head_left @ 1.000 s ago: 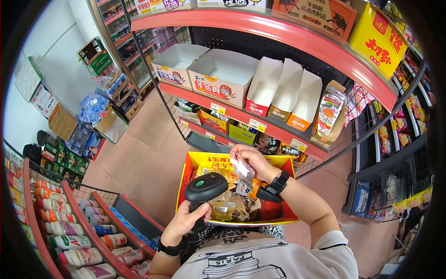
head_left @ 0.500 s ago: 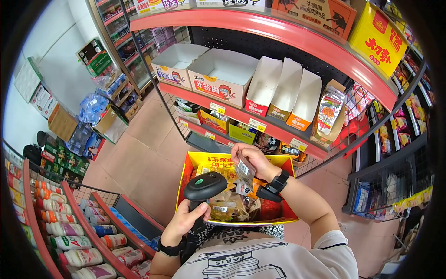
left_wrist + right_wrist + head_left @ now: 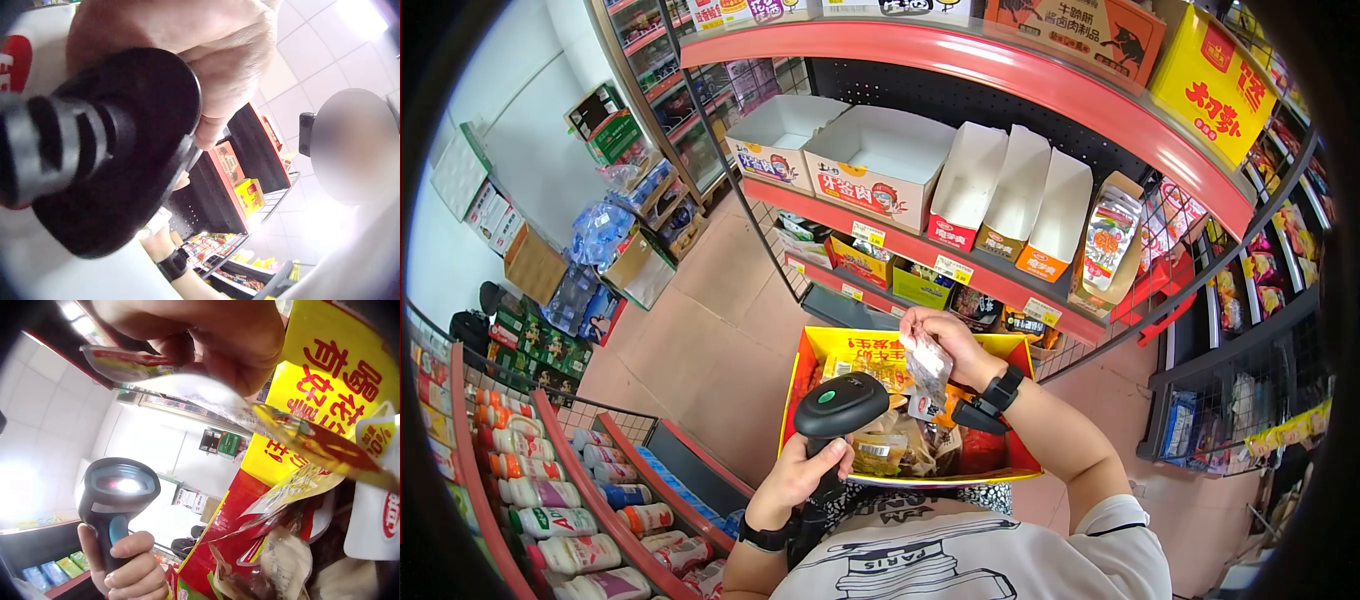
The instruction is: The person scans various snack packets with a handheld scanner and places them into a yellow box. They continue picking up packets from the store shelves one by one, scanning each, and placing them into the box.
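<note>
The left hand (image 3: pixel 797 474) grips the handle of a black barcode scanner (image 3: pixel 840 403), whose head is over the left side of a yellow and red box (image 3: pixel 802 365). In the right wrist view the scanner (image 3: pixel 120 487) faces the camera with its window lit, fingers round the handle. The right hand (image 3: pixel 948 347) pinches the top of a clear, shiny snack packet (image 3: pixel 927 368) above the box's contents. In the right wrist view the packet (image 3: pixel 206 390) hangs edge-on below the right hand (image 3: pixel 206 337). Various snack packets (image 3: pixel 880 452) fill the box.
A shelf with a red edge (image 3: pixel 960 262) holds open cartons (image 3: pixel 880 160) in front. Bottles (image 3: pixel 552 520) line a rack at lower left. Boxes and plastic wrap (image 3: pixel 608 235) stand by the wall. A wire rack (image 3: pixel 1240 400) is on the right.
The packet in the right hand has turned, so the barcode seen half a second ago gives way to a shiny surface. The scanner has barely moved. A red shape appears behind the shelf's right end.
</note>
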The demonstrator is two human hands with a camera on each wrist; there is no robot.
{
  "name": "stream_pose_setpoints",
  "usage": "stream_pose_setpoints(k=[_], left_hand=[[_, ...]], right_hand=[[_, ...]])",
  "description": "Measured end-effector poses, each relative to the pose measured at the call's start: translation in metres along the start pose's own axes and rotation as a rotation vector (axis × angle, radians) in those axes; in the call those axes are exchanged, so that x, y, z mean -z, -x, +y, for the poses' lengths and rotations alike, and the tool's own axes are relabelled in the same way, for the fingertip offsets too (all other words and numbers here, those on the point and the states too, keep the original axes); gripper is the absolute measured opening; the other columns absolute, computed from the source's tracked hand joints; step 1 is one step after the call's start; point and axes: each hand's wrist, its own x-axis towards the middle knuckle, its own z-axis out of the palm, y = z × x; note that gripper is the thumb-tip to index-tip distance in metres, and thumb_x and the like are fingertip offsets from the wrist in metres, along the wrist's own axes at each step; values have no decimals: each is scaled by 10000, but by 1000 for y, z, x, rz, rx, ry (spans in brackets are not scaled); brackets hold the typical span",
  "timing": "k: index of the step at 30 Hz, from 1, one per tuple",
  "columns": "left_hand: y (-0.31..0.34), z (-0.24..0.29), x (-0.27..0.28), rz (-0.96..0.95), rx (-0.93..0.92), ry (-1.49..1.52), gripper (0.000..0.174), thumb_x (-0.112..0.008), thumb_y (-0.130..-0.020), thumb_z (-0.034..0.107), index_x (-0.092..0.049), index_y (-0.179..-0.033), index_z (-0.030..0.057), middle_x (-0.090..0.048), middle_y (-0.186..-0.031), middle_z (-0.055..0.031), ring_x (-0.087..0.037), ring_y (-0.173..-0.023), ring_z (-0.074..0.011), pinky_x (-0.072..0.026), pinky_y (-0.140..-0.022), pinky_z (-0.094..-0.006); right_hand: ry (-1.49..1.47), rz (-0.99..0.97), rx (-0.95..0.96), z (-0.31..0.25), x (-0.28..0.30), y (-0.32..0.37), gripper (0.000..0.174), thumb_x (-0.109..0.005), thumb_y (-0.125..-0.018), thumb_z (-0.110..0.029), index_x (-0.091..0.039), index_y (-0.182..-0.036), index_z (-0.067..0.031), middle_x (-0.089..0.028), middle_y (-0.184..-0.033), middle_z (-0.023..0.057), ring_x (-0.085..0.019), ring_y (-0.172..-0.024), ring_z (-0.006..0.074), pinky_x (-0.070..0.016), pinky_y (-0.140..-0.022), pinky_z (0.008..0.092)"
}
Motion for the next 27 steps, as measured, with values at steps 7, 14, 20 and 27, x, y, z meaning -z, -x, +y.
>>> stream_pose_setpoints(k=[7,14,20,27], left_hand=[[1,3,-1,15,5,17,321,-518,-905,279,-475,-1066,5,-524,-697,-61,-513,-643,-136,-440,-635,-286],[1,3,0,22,26,117,269,-522,-911,218,-510,-1064,-2,-537,-719,-40,-519,-661,-117,-440,-620,-260],[1,2,2,30,22,116,261,-522,-911,210,-510,-1066,1,-537,-722,-38,-518,-661,-115,-441,-616,-260],[1,4,4,32,6,96,297,-532,-900,236,-490,-1078,2,-533,-722,-44,-517,-659,-120,-448,-630,-268]], right_hand=[[46,1,27,4,7,-2,154,-393,-755,-83,-535,-794,-36,-505,-715,11,-449,-633,74,-343,-551,196],[269,-17,78,9,9,-4,93,-501,-774,-24,-548,-850,-49,-550,-776,-11,-522,-679,62,-402,-587,198],[558,-64,18,-32,-2,12,124,-529,-812,46,-561,-913,-19,-600,-863,21,-584,-761,77,-472,-653,209],[868,463,552,-120,0,64,50,-536,-859,-20,-529,-908,-15,-603,-798,44,-585,-655,87,-466,-588,210]])
